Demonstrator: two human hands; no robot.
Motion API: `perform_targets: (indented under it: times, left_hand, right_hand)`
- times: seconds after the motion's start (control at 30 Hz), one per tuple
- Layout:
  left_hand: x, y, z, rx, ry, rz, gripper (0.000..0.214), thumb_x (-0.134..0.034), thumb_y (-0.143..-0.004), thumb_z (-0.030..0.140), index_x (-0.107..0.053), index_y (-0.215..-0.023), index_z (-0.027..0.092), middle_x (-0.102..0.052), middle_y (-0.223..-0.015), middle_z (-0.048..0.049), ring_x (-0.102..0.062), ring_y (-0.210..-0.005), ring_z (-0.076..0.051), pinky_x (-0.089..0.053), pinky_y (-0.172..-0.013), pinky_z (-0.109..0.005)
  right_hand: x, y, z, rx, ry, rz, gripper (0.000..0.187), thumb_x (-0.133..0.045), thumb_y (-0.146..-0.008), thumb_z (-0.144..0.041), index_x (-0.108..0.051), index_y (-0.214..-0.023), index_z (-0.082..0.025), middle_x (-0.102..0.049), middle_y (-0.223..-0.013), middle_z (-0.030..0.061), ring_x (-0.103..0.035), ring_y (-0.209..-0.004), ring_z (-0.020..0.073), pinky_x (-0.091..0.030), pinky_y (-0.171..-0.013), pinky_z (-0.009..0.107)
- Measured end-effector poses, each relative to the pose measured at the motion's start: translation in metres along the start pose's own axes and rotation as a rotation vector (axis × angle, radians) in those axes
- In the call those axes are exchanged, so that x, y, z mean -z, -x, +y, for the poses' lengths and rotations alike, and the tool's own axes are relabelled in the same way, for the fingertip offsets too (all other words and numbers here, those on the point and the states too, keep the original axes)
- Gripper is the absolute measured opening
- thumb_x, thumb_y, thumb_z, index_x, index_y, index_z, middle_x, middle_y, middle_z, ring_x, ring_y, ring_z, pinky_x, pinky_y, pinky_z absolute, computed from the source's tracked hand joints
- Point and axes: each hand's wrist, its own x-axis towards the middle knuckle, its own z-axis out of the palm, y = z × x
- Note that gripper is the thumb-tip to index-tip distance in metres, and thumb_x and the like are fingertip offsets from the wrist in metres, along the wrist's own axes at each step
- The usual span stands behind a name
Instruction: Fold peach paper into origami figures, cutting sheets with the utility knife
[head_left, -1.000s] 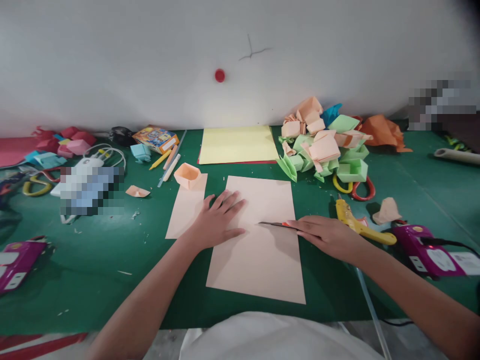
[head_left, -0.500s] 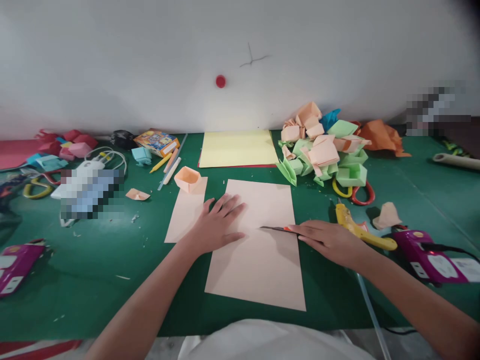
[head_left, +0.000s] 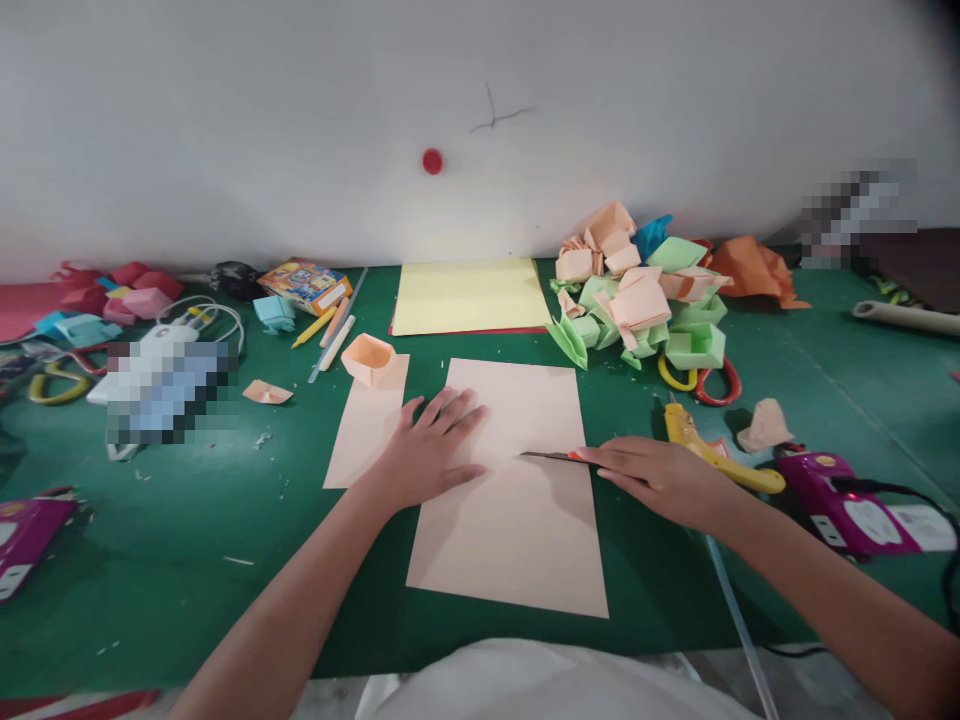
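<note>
Our hands well apart: L hand flat w/ fingers spread on lg peach sheet, R hand closed on thin dark blade.
Blade lies over the sheet's R half, pointing twd L hand, orange-red bit at our R fingertips; can't tell if tip touches paper. Sheet's on the green desk, btw & under our hands. Just L of L hand, narrower peach sheet, w/ sm. folded box at its far end. Close by R hand, yellow glue gun; farther R, purple device. Beyond R hand, red-&-yellow-handled scissors, then folded-paper pile. Beyond both, yellow sheet by the wall.
</note>
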Motion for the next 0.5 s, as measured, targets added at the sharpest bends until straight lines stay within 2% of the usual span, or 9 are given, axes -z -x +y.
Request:
perform_targets:
  times: [0.2,0.37,0.5]
  left_hand:
    - [0.0022,-0.0003,0.0006,-0.007,0.013,0.011,0.075,-0.042,-0.098,0.067,-0.024,-0.162,0.032,-0.024,-0.169,-0.0040,-0.024,-0.154,-0.033,-0.021,-0.121,-0.056]
    - [0.0027,-0.0006,0.0006,-0.006,0.004,-0.012,0.075,-0.038,-0.098,0.068,-0.026,-0.161,0.029,-0.021,-0.169,-0.0037,-0.022,-0.154,-0.033,-0.021,-0.121,-0.058]
    - [0.0029,-0.0002,0.0003,-0.013,0.005,0.014,0.074,-0.041,-0.098,0.067,-0.025,-0.161,0.032,-0.024,-0.169,-0.0037,-0.024,-0.154,-0.033,-0.022,-0.121,-0.056]
  right_hand:
    - [0.0028,0.0001,-0.0012,-0.026,-0.015,-0.003,0.046,-0.034,-0.106,-0.044,-0.059,-0.143,-0.034,-0.074,-0.117,0.0052,-0.071,-0.106,0.0233,-0.061,-0.089,0.039]
    - [0.0029,0.0011,0.0002,-0.027,-0.018,-0.014,0.047,-0.033,-0.107,-0.045,-0.057,-0.145,-0.033,-0.074,-0.118,0.0053,-0.071,-0.106,0.0233,-0.060,-0.087,0.038]
    - [0.0037,0.0022,0.0008,-0.034,-0.018,-0.022,0.048,-0.033,-0.107,-0.046,-0.058,-0.145,-0.032,-0.073,-0.119,0.0057,-0.070,-0.108,0.0238,-0.060,-0.089,0.040]
